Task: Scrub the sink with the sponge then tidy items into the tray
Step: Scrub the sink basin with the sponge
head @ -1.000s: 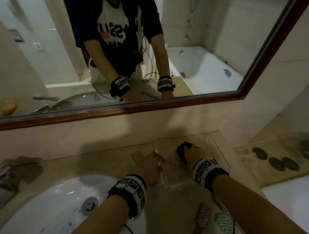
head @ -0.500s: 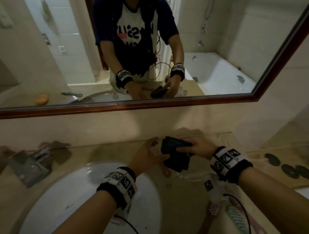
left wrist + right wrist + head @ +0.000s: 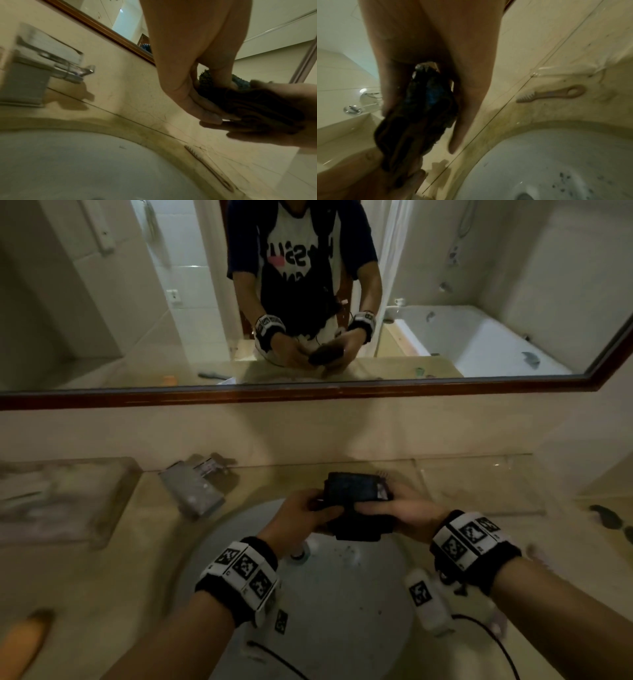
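A dark sponge (image 3: pixel 358 501) with a blue patch hangs above the back rim of the white sink (image 3: pixel 342 594), and both hands hold it. My left hand (image 3: pixel 322 510) grips its left end, thumb on top and fingers (image 3: pixel 202 108) curled under. My right hand (image 3: pixel 375 510) grips the right end, with the sponge (image 3: pixel 423 115) wedged between thumb and fingers. Dark specks dot the sink bowl (image 3: pixel 565 175). The clear tray (image 3: pixel 479 484) lies on the counter to the right of the sink. In the left wrist view the sponge (image 3: pixel 254 102) looks folded.
A chrome faucet (image 3: pixel 195 487) stands at the sink's back left, and a marble slab (image 3: pixel 51 501) lies further left. A small brush (image 3: pixel 551 94) lies on the counter near the tray. An orange item (image 3: pixel 24 642) sits at the front left. Dark pebbles (image 3: pixel 606 517) lie far right.
My right hand lifted the sponge out of the tray and carried it left over the sink. My left hand came off the tray edge and now grips the sponge too.
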Demonstrator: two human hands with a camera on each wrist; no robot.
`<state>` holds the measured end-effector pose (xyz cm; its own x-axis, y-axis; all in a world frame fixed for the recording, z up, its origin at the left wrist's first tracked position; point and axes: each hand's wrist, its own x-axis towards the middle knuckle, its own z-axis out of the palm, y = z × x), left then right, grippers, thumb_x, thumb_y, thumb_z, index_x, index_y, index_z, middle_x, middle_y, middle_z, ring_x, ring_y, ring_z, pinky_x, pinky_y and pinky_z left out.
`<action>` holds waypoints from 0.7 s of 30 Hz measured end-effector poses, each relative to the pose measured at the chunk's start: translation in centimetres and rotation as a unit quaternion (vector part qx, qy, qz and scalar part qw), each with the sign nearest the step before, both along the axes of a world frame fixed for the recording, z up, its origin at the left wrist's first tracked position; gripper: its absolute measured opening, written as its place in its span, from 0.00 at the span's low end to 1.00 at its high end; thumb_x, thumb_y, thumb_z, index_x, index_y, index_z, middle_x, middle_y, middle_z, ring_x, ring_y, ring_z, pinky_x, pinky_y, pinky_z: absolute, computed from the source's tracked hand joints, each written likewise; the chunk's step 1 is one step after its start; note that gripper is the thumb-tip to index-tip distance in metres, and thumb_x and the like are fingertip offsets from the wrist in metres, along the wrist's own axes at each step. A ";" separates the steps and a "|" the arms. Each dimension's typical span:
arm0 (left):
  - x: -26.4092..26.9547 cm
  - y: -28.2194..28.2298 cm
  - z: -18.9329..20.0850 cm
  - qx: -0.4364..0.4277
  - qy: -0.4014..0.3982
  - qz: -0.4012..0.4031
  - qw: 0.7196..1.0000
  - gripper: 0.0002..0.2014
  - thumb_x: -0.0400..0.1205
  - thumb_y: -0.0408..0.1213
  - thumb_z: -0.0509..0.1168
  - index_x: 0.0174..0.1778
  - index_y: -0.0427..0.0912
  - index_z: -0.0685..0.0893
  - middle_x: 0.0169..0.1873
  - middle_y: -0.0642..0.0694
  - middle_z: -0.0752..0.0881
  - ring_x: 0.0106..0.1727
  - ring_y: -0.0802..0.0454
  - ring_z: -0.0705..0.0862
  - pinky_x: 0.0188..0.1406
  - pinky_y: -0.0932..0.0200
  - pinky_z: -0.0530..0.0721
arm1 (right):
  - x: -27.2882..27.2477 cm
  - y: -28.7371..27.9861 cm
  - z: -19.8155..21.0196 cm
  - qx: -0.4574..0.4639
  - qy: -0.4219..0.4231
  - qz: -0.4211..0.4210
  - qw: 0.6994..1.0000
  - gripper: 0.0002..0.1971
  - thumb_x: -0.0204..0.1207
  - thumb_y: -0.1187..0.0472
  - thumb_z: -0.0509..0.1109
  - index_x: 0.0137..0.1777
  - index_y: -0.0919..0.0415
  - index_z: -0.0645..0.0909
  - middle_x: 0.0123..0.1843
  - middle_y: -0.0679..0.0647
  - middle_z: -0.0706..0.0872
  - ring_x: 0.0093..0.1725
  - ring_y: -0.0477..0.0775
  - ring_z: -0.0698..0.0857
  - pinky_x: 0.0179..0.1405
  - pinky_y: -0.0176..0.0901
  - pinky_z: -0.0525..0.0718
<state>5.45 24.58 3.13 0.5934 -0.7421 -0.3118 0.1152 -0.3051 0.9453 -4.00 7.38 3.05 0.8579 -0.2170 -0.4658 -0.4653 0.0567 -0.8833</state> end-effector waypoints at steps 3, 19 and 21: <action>1.5 3.9 0.0 0.049 -0.031 -0.008 0.998 0.17 0.82 0.33 0.67 0.67 0.40 0.78 0.48 0.49 0.86 0.46 0.51 0.87 0.43 0.65 0.90 | 1.5 3.8 -0.3 -0.013 -0.001 -0.035 0.999 0.22 0.71 0.72 0.73 0.66 0.69 0.79 0.53 0.57 0.89 0.49 0.53 0.90 0.54 0.45 0.89; 9.2 21.3 -8.5 0.520 -0.273 -0.246 0.771 0.62 0.70 0.54 0.75 0.83 0.40 0.34 0.84 0.44 0.33 0.86 0.43 0.37 0.85 0.40 0.51 | 9.6 13.7 -9.7 -0.290 0.217 0.212 0.908 0.16 0.77 0.57 0.69 0.60 0.67 0.80 0.58 0.67 0.84 0.59 0.61 0.83 0.57 0.49 0.81; 9.4 21.7 -8.9 0.521 -0.273 -0.263 0.765 0.65 0.68 0.53 0.78 0.83 0.42 0.32 0.83 0.46 0.30 0.85 0.44 0.36 0.85 0.42 0.52 | 11.2 14.3 -11.6 -0.284 0.211 0.206 0.912 0.14 0.76 0.55 0.69 0.55 0.64 0.82 0.51 0.63 0.84 0.59 0.62 0.84 0.56 0.48 0.83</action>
<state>14.89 46.33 -5.80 0.5512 -0.4409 -0.7084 -0.6074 -0.7941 0.0217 7.16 21.68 -8.57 0.6913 -0.2265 -0.6861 -0.6496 -0.6105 -0.4530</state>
